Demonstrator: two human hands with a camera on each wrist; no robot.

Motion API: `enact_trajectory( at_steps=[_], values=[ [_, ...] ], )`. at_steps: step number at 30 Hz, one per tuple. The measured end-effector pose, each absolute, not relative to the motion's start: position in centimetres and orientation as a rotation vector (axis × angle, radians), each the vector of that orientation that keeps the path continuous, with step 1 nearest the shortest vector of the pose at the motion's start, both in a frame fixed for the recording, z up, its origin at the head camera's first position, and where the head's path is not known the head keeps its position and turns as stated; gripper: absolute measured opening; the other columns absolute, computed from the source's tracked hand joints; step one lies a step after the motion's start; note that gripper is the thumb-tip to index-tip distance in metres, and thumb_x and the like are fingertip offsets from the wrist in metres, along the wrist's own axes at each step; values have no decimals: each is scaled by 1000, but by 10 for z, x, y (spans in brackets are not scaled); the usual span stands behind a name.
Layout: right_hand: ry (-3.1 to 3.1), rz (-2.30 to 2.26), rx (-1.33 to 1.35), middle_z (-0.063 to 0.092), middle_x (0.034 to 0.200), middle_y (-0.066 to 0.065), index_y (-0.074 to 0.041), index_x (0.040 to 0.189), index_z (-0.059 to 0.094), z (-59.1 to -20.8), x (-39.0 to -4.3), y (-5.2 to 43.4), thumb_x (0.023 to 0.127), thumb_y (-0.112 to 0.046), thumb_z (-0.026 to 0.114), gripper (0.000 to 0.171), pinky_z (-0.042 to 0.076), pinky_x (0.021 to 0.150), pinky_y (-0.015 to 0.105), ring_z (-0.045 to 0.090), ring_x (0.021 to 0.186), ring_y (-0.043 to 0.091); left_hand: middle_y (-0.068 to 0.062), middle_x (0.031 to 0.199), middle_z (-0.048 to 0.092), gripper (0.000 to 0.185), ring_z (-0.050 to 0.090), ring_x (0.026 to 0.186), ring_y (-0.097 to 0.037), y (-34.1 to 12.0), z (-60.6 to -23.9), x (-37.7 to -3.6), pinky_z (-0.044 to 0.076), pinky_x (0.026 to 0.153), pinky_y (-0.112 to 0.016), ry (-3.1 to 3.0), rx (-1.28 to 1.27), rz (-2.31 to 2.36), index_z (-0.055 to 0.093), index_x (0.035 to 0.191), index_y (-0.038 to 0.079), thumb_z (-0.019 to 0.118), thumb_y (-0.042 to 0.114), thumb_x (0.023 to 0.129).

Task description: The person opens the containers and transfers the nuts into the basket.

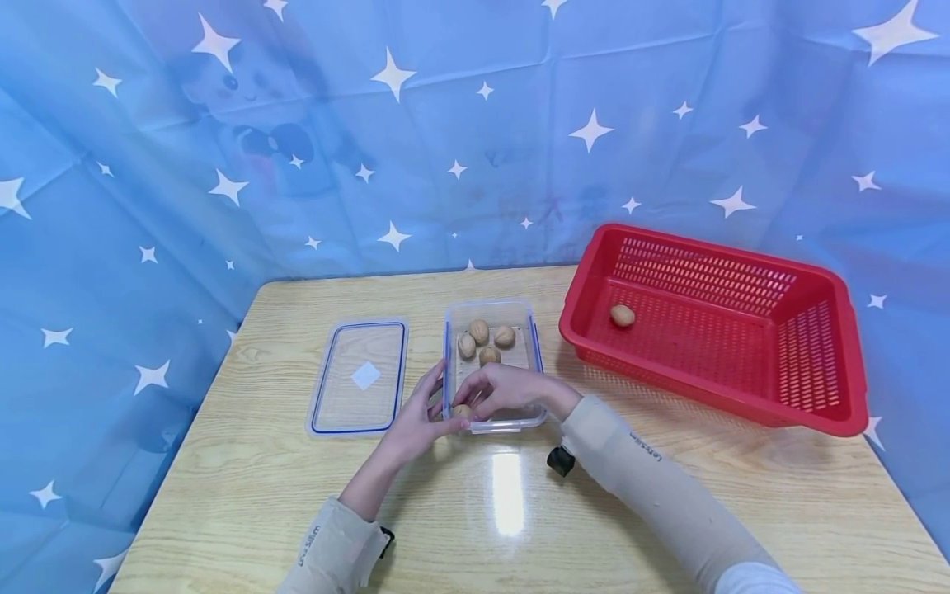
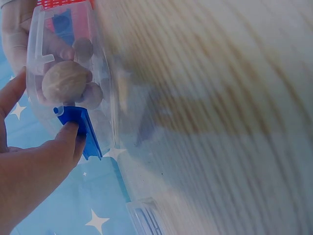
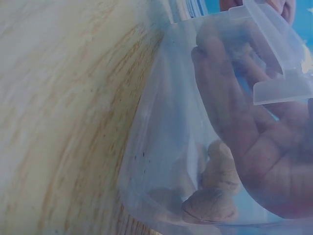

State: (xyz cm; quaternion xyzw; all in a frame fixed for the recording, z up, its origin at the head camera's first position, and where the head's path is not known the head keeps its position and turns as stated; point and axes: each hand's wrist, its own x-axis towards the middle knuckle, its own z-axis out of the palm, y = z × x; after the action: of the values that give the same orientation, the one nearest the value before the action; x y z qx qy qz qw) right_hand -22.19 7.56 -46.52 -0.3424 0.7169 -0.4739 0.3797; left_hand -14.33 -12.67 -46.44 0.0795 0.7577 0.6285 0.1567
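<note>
A clear plastic food container (image 1: 530, 417) holds several walnuts (image 1: 479, 332), grouped toward its far end. My right hand (image 1: 512, 388) reaches inside and holds a walnut (image 1: 463, 412) with its fingers at the near left corner; the right wrist view shows those fingers (image 3: 220, 93) through the clear wall. My left hand (image 1: 416, 421) grips the container from outside at that same corner. In the left wrist view, its thumb rests on a blue side latch (image 2: 80, 127), which hangs down, just under the walnut seen through the wall.
Left of the container lies its clear lid (image 1: 359, 379) with a blue seal and a white square label. A red perforated plastic basket (image 1: 712, 388) stands at the right, with one walnut (image 1: 622, 315) in it. A blue star-printed cloth (image 1: 475, 148) hangs behind the wooden table (image 1: 245, 487).
</note>
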Motion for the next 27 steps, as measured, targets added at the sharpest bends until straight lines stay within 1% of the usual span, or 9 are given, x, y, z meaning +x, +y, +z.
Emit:
enact_trajectory(
  at_steps=[2,5,13,19,23,27],
  values=[
    [1819,-1226,-858,71,114,20,7,121,64,-463,-221,76,88,-1,70,35,60,86,22,67,93,7,-24,165,17,102,22,152,-41,-127,-464,-143,31,123,-46,2171,230,1797,9,160,6,76,1,83],
    [1809,-1243,-852,70,114,22,8,121,64,-462,-220,76,88,0,70,35,61,86,23,68,94,7,-24,164,17,102,21,152,-41,-126,-464,-143,32,123,-46,2172,233,1797,9,160,6,76,1,83],
    [1821,-1249,-859,71,115,19,6,120,65,-459,-219,77,90,-6,70,33,60,90,24,70,100,13,-23,165,15,103,22,151,-42,-126,-463,-143,33,122,-47,2159,222,1799,8,161,8,75,-1,83],
    [1825,-1262,-844,70,117,22,7,121,64,-456,-219,78,89,-4,71,35,62,90,27,71,101,16,-24,164,15,103,21,151,-43,-126,-464,-143,31,123,-48,2147,231,1817,8,160,7,75,-3,83],
    [1838,-1257,-875,69,117,23,8,122,63,-455,-221,79,89,-3,70,36,61,89,26,70,100,15,-26,164,16,102,21,151,-44,-126,-465,-143,31,123,-48,2130,230,1833,8,160,7,74,-4,83],
    [1859,-1253,-925,68,119,23,8,123,62,-453,-224,82,89,-4,70,37,61,90,26,70,103,17,-27,163,17,102,21,151,-44,-126,-466,-143,31,123,-48,2118,229,1845,8,160,6,74,-4,83]
  ],
)
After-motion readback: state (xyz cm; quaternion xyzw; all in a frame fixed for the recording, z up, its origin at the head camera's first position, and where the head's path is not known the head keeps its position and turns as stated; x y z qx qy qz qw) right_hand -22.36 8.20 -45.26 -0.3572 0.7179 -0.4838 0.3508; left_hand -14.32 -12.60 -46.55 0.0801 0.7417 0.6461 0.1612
